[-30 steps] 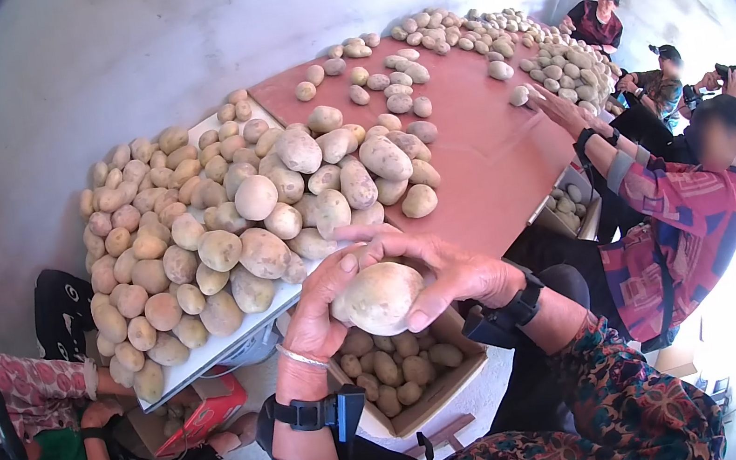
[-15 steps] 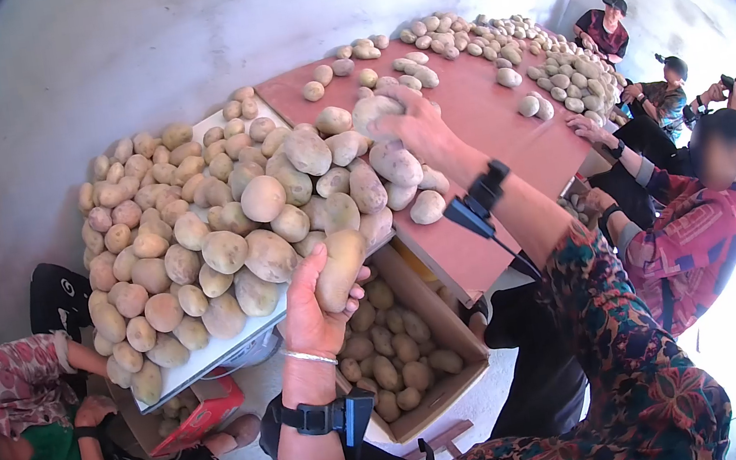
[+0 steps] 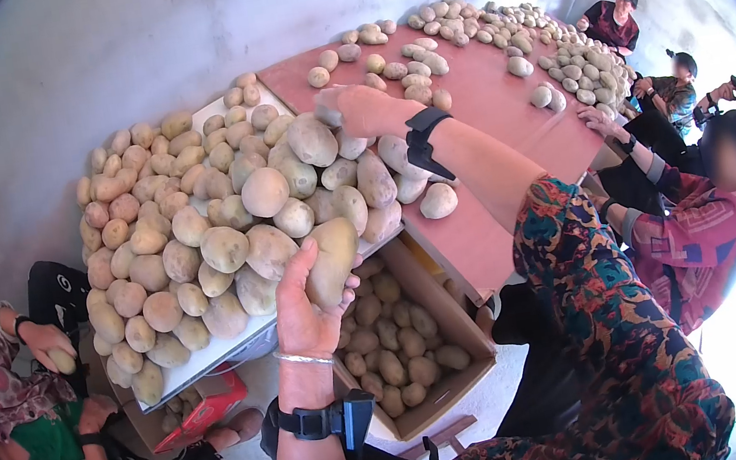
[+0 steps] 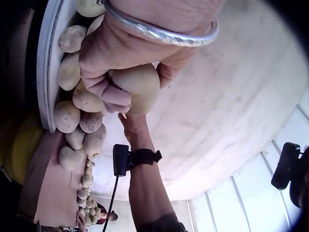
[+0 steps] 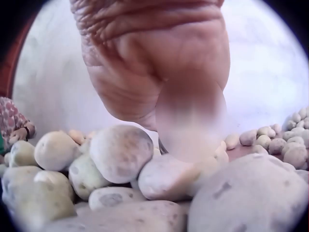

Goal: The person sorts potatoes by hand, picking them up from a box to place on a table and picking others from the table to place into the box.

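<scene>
In the head view my left hand (image 3: 311,308) grips a long yellowish potato (image 3: 332,261) above the near edge of the pile (image 3: 225,248). The left wrist view shows its fingers (image 4: 113,94) curled round that potato (image 4: 140,89). My right hand (image 3: 380,113) reaches across to the pile's far side, with a pale potato (image 3: 328,106) at its fingers, partly hidden. From the right wrist that hand (image 5: 159,63) is above several potatoes, a blurred pale shape (image 5: 190,130) beneath the palm.
An open cardboard box (image 3: 477,367) holding potatoes stands below the table edge. More potatoes lie on the reddish tabletop (image 3: 509,158) and at its far end. Several people sit around, one at the left (image 3: 35,437) with a red box (image 3: 200,409), others along the right.
From both hands on one pale potato, my right hand has moved up and away over the pile, lately further left. My left hand has taken hold of a yellowish potato.
</scene>
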The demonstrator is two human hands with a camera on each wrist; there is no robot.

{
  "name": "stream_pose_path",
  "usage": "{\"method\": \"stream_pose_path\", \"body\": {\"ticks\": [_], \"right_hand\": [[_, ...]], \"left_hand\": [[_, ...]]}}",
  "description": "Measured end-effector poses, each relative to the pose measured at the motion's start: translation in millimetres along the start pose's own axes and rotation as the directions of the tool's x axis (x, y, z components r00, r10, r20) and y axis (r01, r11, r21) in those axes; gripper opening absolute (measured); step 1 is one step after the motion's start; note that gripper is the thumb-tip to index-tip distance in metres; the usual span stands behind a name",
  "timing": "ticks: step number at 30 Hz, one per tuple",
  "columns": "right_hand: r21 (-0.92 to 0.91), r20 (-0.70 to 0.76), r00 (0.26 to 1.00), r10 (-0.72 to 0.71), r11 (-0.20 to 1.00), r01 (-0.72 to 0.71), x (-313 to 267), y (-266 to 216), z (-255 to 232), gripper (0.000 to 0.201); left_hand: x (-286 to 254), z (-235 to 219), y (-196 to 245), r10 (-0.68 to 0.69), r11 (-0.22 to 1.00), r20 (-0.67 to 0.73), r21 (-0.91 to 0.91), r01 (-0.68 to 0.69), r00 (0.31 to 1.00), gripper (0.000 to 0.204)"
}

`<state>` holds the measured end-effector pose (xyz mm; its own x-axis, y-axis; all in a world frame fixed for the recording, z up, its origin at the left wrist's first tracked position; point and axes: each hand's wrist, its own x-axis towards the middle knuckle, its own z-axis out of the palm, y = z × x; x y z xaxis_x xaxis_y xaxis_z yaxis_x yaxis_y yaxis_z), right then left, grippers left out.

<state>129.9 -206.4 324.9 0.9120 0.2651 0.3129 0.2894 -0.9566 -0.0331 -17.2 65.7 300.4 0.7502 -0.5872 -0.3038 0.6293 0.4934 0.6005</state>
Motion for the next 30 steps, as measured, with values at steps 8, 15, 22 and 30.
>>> {"method": "stream_pose_path", "body": {"ticks": [8,15,22,30], "right_hand": [[0.491,-0.203,0.953,0.224,0.866,-0.099,-75.5,-64.0,-67.6,0.040],[0.563,0.100,0.974,0.204,0.795,-0.224,-165.4,-156.9,-68.8,0.077],[0.779,0.328,0.849,0.415,0.390,-0.491,-156.1,-139.9,-91.5,0.075],[0.675,0.066,0.781,0.621,0.549,-0.493,-104.3,-74.3,-94.7,0.076]], "left_hand": [[0.8,-2.2,-2.1,0.034,0.999,0.030,0.000,-0.034,0.999,0.050],[-6.5,18.2,-18.0,0.174,0.980,0.268,0.043,-0.192,0.948,0.067],[-7.5,15.8,-21.8,0.072,0.997,0.437,0.004,-0.082,0.896,0.077],[-4.3,3.4,-7.0,0.203,0.978,0.246,-0.091,-0.186,0.948,0.062]]}}
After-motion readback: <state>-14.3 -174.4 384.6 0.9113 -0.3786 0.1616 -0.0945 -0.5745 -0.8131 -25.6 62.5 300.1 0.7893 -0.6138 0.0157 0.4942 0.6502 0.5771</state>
